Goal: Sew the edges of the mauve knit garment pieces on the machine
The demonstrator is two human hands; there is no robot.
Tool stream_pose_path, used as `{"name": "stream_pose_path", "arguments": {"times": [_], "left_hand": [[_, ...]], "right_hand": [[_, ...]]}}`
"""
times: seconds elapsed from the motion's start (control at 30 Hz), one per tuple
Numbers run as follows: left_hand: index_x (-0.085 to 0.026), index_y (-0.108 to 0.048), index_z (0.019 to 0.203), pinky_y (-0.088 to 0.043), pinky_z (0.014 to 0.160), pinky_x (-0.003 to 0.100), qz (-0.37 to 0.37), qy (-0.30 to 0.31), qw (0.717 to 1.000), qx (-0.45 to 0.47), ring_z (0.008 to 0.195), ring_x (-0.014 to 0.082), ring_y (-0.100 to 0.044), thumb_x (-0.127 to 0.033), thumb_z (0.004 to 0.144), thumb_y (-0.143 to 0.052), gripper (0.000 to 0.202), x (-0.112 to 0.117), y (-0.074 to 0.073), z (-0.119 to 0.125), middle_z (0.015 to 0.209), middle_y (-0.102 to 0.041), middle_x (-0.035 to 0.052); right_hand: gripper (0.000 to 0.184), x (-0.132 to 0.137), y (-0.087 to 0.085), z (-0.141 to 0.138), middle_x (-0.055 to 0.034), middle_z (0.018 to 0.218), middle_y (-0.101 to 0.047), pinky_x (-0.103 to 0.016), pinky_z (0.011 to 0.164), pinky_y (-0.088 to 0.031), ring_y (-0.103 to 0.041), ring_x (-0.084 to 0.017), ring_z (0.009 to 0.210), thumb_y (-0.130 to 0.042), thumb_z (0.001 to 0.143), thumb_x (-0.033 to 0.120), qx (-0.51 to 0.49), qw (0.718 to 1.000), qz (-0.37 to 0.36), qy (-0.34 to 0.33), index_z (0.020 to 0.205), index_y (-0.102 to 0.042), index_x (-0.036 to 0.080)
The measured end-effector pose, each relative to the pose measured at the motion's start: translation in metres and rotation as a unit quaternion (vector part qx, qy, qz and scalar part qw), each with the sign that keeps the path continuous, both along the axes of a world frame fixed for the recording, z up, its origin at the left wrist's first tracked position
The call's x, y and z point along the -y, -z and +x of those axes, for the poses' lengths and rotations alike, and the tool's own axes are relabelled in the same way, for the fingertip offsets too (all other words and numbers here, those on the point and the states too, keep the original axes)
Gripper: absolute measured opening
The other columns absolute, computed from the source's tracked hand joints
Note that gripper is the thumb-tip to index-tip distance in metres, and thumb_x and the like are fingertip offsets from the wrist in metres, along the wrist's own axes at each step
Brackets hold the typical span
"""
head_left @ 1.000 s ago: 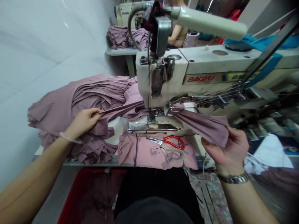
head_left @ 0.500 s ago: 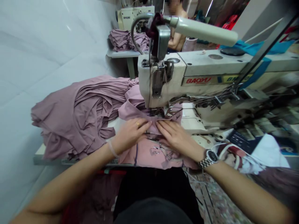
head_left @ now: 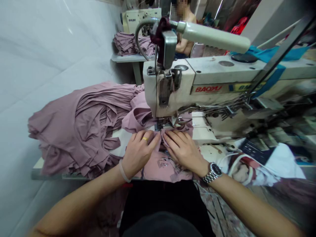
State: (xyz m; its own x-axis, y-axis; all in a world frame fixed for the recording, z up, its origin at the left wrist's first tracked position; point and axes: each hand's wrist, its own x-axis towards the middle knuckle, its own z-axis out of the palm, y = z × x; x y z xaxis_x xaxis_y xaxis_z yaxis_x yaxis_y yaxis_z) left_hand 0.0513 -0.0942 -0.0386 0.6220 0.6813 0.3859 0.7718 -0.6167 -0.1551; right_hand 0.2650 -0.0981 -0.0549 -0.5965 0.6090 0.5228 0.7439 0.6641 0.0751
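A mauve fabric piece (head_left: 138, 115) lies looped around the needle area of a white sewing machine (head_left: 204, 74). My left hand (head_left: 139, 149), with a ring on one finger, is closed on its near edge, just left of the presser foot (head_left: 159, 125). On the right side of the foot, my right hand (head_left: 184, 149) grips the same fabric, fingertips bunched at the edge and thumb underneath. The two hands almost meet at their fingertips. Under them a pink printed cloth (head_left: 158, 166) covers the table's front. Part of the fabric is hidden behind the machine head.
Stacked mauve cut pieces (head_left: 59, 131) fill the table's left side, beside a white wall (head_left: 49, 52). A lamp (head_left: 214, 36) on a bent neck hangs over the machine. White and patterned cloth (head_left: 249, 168) lies at right. Behind, a person (head_left: 185, 39) sits near another sewing machine (head_left: 140, 19).
Both hands have come slightly toward my body, drawing the fabric's near edge away from the presser foot, which now shows more clearly. The view has shifted a little.
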Motion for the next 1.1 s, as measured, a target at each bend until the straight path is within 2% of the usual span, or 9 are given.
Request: {"name": "stream_pose_path", "arguments": {"times": [0.07, 0.2, 0.47, 0.6, 0.8, 1.1], "left_hand": [[-0.017, -0.054, 0.132, -0.047, 0.085, 0.041, 0.004, -0.009, 1.000, 0.002, 0.108, 0.0268, -0.054, -0.016, 0.094, -0.047, 0.039, 0.002, 0.000, 0.004, 0.125, -0.058, 0.0130], [-0.007, -0.054, 0.131, -0.044, 0.093, 0.038, 0.000, 0.021, 1.000, 0.002, 0.115, 0.0250, -0.051, -0.014, 0.095, -0.043, 0.038, 0.002, 0.004, 0.006, 0.131, -0.055, 0.0144], [-0.008, -0.051, 0.134, -0.042, 0.093, 0.038, -0.025, 0.021, 0.999, 0.024, 0.117, 0.0245, -0.051, -0.015, 0.096, -0.042, 0.040, 0.001, 0.005, 0.005, 0.133, -0.055, 0.0128], [-0.010, -0.051, 0.134, -0.043, 0.091, 0.038, -0.027, 0.029, 0.999, 0.023, 0.115, 0.0249, -0.052, -0.015, 0.095, -0.042, 0.040, 0.000, 0.004, 0.003, 0.132, -0.056, 0.0123], [-0.010, -0.052, 0.134, -0.043, 0.092, 0.037, -0.023, 0.025, 0.999, 0.028, 0.117, 0.0248, -0.052, -0.013, 0.094, -0.042, 0.041, -0.004, 0.005, 0.003, 0.134, -0.055, 0.0140], [-0.009, -0.051, 0.133, -0.044, 0.095, 0.039, -0.028, 0.017, 0.999, 0.017, 0.122, 0.0256, -0.049, -0.015, 0.093, -0.046, 0.041, -0.012, 0.004, 0.005, 0.137, -0.053, 0.0131]], "right_hand": [[0.038, 0.001, 0.001, -0.003, -0.0158, 0.129, -0.059, -0.045, 0.097, -0.046, -0.052, -0.027, 0.119, -0.049, 0.092, 0.018, -0.037, 0.999, -0.020, -0.003, 0.127, -0.056, 0.008], [0.038, 0.004, 0.001, -0.007, -0.0133, 0.131, -0.059, -0.042, 0.103, -0.044, -0.050, -0.023, 0.124, -0.043, 0.092, 0.012, -0.118, 0.991, -0.064, -0.011, 0.127, -0.054, 0.009], [0.034, 0.005, 0.000, -0.010, -0.0130, 0.133, -0.058, -0.045, 0.099, -0.045, -0.049, -0.028, 0.124, -0.046, 0.093, 0.018, -0.003, 0.999, -0.039, -0.003, 0.123, -0.058, 0.007], [0.033, 0.005, -0.003, -0.010, -0.0117, 0.128, -0.061, -0.043, 0.098, -0.045, -0.051, -0.027, 0.120, -0.047, 0.094, 0.022, -0.009, 0.999, -0.034, 0.003, 0.121, -0.060, 0.008], [0.039, 0.002, -0.003, -0.012, -0.0145, 0.130, -0.059, -0.042, 0.099, -0.044, -0.051, -0.027, 0.118, -0.049, 0.094, 0.026, -0.023, 0.999, -0.035, 0.025, 0.126, -0.057, 0.005], [0.038, -0.008, -0.006, -0.020, -0.0120, 0.132, -0.058, -0.044, 0.101, -0.040, -0.051, -0.026, 0.121, -0.043, 0.097, 0.027, -0.045, 0.996, -0.058, 0.057, 0.126, -0.057, 0.008]]}}
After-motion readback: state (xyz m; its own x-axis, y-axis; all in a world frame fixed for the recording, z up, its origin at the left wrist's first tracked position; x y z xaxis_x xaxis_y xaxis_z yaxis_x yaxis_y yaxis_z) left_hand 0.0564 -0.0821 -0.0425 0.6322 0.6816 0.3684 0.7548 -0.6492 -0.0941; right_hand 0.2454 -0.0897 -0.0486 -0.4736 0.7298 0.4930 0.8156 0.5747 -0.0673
